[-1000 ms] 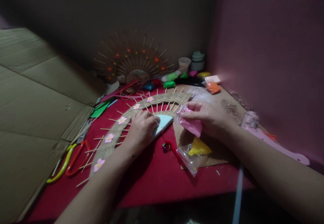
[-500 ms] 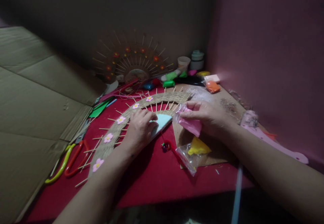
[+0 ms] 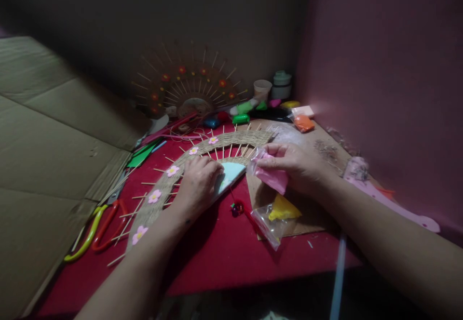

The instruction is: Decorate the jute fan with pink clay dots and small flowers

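Head view: pink packet (image 3: 274,178) is pinched by right hand (image 3: 298,163), beside woven fan (image 3: 231,140); over fan, left hand's (image 3: 200,180) grip cannot be told.

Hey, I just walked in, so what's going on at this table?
A person has their left hand on the pale blue centre of a woven fan lying on the red surface. Their right hand holds a plastic packet of pink clay beside it. Five pink flowers with yellow centres show along the fan's woven band. A packet of yellow clay lies nearby, partly on cardboard. The left fingertips are hard to make out.
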